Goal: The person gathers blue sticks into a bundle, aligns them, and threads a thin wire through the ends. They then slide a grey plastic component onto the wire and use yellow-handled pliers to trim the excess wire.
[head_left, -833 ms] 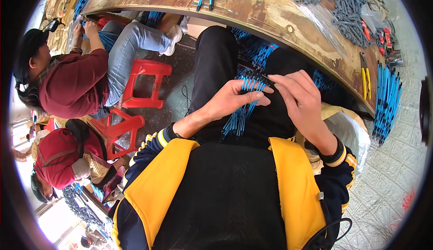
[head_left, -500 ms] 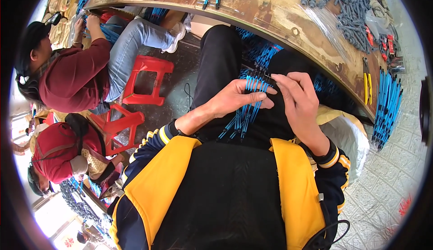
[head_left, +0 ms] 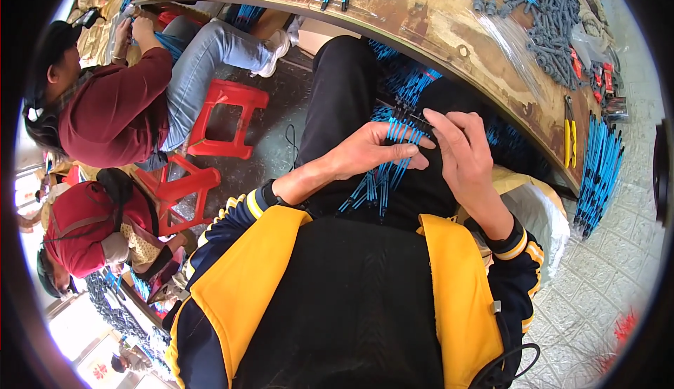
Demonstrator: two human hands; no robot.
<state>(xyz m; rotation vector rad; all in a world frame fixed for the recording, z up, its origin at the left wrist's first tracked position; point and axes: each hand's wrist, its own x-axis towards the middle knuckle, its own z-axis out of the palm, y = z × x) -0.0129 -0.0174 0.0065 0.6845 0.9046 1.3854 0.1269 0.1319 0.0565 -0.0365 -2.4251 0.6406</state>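
Note:
My left hand is closed around a small bundle of thin blue sticks with black ends, held over my lap. The sticks fan out below the fingers, and their upper black ends point toward the table. My right hand is beside those upper ends, with thumb and forefinger pinched together close to them. Whatever lies between these fingertips is too small to make out. Behind the hands, under the table edge, more blue sticks lie heaped.
The worn wooden table curves across the top. Grey ribbed parts, thin clear strands and yellow-handled pliers lie on its right side. Blue sticks stand bundled at right. A white sack, red stools and co-workers are nearby.
The view has shifted slightly. My right fingers have moved a little at the black ends of the sticks; my left hand keeps its hold on the bundle.

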